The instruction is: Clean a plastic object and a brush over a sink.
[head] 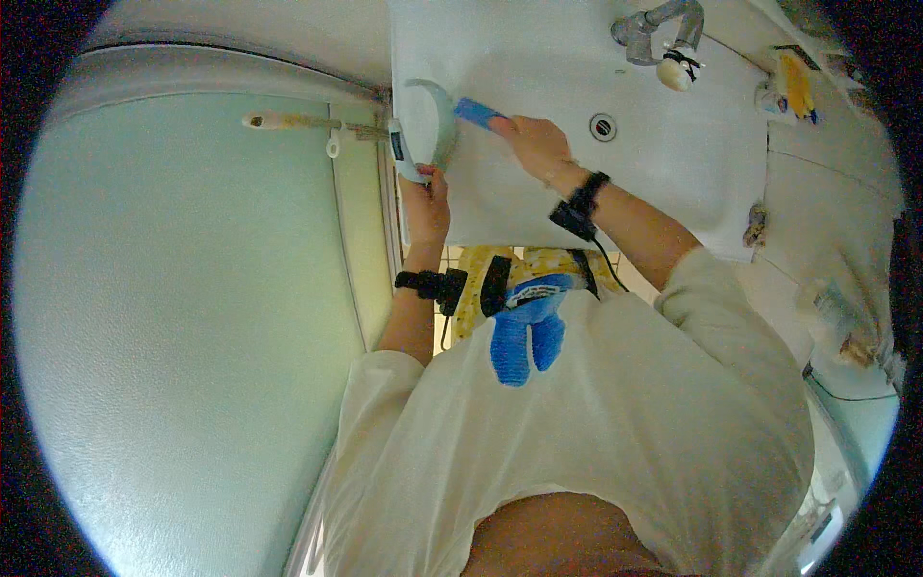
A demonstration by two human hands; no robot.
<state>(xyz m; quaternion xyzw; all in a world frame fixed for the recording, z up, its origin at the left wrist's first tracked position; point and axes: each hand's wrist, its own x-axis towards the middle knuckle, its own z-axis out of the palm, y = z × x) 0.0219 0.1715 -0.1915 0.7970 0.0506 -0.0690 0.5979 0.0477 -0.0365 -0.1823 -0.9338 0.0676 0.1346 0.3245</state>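
My left hand (427,205) grips the near edge of a pale, rounded plastic vessel (445,130), perhaps a scoop or wash bowl, tilted over the left side of the white sink (533,216). In my right hand (537,144) is a small blue item (476,113), either a sponge or a brush; its far end is close to the vessel's right side. Whether the two touch, I cannot tell. The round metal drain (603,127) lies to the right of my right hand.
A grey faucet (649,32) stands at the sink's back. Along the left runs a frosted panel (195,274), with a pale-handled brush (288,121) in front. Yellow bristles or cloth (797,86) show beyond the right rim. A dark-stained object (755,225) sits at the right edge.
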